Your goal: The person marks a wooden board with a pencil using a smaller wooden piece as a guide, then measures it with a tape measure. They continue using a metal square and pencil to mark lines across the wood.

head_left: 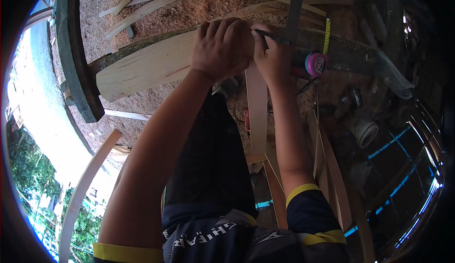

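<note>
Two hands meet at the middle of the scene, over a pale wooden plank (147,66) that lies across a dark beam. The left hand (222,49) is pressed down with its fingers curled over the far end of a narrow wooden strip (257,116), which runs from the plank back toward the person's knees. The right hand (271,57), just beside it and touching it, pinches a dark pencil (271,36) whose tip sits at the top of the strip, next to a grey metal square (293,14).

The strip looks thin and springy, and only the left hand pins it. If that pressure eases, the strip could slide sideways under the pencil and the mark would wander. The two hands crowd each other, so the pencil tip is partly hidden from the person's own view, which could throw the line off. A pink tape measure (316,64) rests to the right on the beam's edge, near the right wrist; a nudge could send it down into the sawdust (189,12).
</note>
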Demonstrator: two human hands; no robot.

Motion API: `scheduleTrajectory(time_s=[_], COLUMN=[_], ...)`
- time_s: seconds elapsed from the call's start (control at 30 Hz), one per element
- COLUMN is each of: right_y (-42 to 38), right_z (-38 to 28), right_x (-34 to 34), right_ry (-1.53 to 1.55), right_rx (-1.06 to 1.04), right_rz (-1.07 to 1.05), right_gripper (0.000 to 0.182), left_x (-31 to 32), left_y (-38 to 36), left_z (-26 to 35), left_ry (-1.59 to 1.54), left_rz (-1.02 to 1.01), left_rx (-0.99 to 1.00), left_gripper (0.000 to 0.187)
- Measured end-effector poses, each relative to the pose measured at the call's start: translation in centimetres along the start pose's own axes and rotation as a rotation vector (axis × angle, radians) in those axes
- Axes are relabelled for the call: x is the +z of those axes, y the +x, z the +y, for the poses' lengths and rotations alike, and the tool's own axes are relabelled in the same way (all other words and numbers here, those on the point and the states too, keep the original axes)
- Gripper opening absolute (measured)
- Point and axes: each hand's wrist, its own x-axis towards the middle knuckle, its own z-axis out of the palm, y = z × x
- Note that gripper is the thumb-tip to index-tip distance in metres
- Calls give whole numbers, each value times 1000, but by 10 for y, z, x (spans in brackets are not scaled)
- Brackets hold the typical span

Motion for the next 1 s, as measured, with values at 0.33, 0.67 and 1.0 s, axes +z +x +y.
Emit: scheduleTrajectory(time_s=[0.33, 0.67, 1.0], right_y=[1, -80, -144], right_z=[-6, -20, -74], right_x=[3, -20, 5], right_ry=[8, 70, -222], right_rx=[54, 334, 397], right_rz=[-4, 268, 168], right_gripper=[9, 11, 41], left_x=[-1, 1, 0], left_y=[-1, -3, -4], left_z=[1, -1, 0], left_ry=[12, 49, 54], left_rz=[-25, -39, -24], left_rx=[-16, 12, 34], left_gripper=[93, 94, 95])
